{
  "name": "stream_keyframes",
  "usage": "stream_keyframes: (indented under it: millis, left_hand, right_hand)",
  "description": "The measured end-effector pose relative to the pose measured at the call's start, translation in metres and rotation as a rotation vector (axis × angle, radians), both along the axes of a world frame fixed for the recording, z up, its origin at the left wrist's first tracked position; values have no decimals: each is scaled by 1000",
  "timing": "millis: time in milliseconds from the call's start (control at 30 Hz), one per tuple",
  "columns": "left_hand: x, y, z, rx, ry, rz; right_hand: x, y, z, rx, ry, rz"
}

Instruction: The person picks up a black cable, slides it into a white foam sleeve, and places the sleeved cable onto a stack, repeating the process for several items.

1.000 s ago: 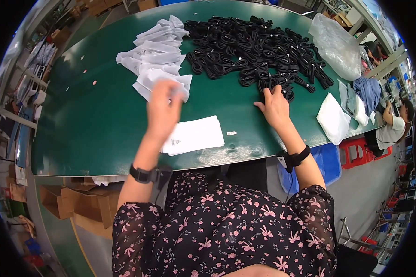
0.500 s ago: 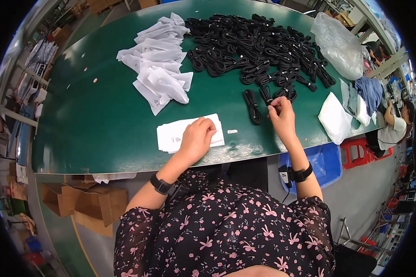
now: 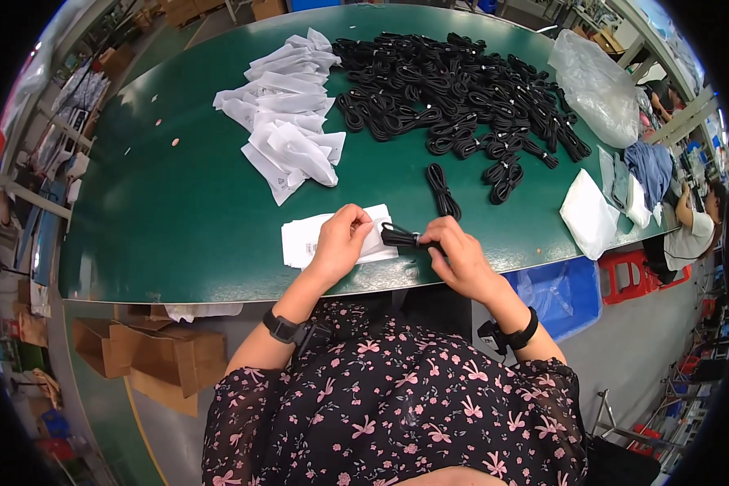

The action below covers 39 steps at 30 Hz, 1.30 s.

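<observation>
A coiled black cable [image 3: 399,236], tied at its middle, is pinched between the fingers of my right hand [image 3: 460,257]. Its looped end reaches the right end of a small stack of flat white bags [image 3: 300,240] at the table's near edge. Over that stack lies my left hand [image 3: 342,243], thumb and forefinger closed at the edge of the top bag. Another coiled cable [image 3: 443,192] lies alone just beyond my right hand. Farther back spreads a large heap of black coiled cables [image 3: 454,89]. Left of the heap, filled white bags [image 3: 292,150] overlap in a row.
The green table [image 3: 162,219] has a curved near edge in front of me. On its right lie a clear plastic bag [image 3: 595,89], a white packet [image 3: 589,215] and blue cloth [image 3: 648,168]. Below stand a blue bin [image 3: 559,296], a red stool [image 3: 624,275] and a cardboard box [image 3: 158,356]. Another person sits at right.
My right hand has brought a coiled cable from near the heap down and left to the white bags. My left hand stays at the stack, its fingertips slightly raised.
</observation>
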State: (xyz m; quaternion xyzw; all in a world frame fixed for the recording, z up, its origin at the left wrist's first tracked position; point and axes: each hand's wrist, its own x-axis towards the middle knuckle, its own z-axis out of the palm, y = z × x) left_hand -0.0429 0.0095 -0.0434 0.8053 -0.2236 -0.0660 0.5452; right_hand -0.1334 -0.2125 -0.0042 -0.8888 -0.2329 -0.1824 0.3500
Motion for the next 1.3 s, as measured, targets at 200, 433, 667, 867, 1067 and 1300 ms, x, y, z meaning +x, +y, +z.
stream_keyframes:
  millis: [200, 433, 667, 867, 1067, 1300]
  left_hand:
    - [4, -2, 9, -4, -223, -137]
    - [3, 2, 14, -58, -497, -147]
    - [-6, 0, 20, -59, -551, -143]
    - [3, -3, 27, -129, -461, -97]
    - [22, -8, 41, -366, -71, -77]
    - [45, -20, 38, -627, 231, -126]
  right_hand:
    - [18, -2, -16, 151, 155, 21]
    - [21, 8, -31, 1274, 1122, -59]
    - [7, 24, -25, 787, 766, -36]
    - [31, 32, 11, 142, 18, 142]
    - [46, 43, 23, 495, 61, 69]
    - [48, 35, 38, 164, -77, -26]
